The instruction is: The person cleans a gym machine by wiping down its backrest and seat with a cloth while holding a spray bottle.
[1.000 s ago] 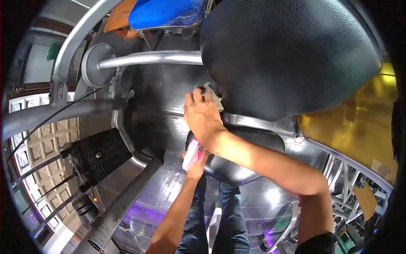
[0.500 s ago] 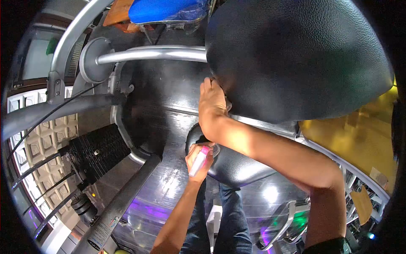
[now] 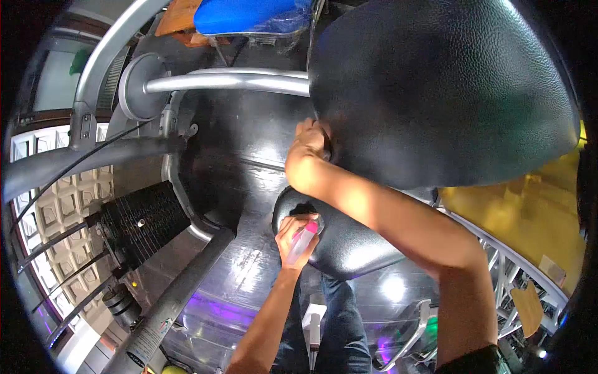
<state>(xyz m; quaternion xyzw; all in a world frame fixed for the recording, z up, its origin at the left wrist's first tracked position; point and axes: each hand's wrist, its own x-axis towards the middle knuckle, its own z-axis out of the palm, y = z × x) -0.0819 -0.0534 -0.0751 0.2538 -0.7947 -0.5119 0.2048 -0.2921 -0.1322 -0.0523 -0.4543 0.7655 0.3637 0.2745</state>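
My left hand (image 3: pixel 295 242) is closed around a spray bottle (image 3: pixel 301 243) with a pink and whitish head, held above a small black padded seat (image 3: pixel 355 246). My right hand (image 3: pixel 308 140) reaches to the left edge of a large black padded backrest (image 3: pixel 436 93). Its fingers are curled against that edge; a dark thing shows beside the palm, too hidden to name. The right forearm crosses over the seat.
Grey metal frame tubes (image 3: pixel 227 82) and a black weight stack (image 3: pixel 144 223) stand at the left. A blue seat (image 3: pixel 252 15) is at the top. On the right lies a yellow surface (image 3: pixel 517 212). Legs in jeans (image 3: pixel 346 324) are below.
My right hand has turned at the wrist and shifted slightly down along the backrest edge. The left hand with the spray bottle has moved a little right. The view has shifted slightly.
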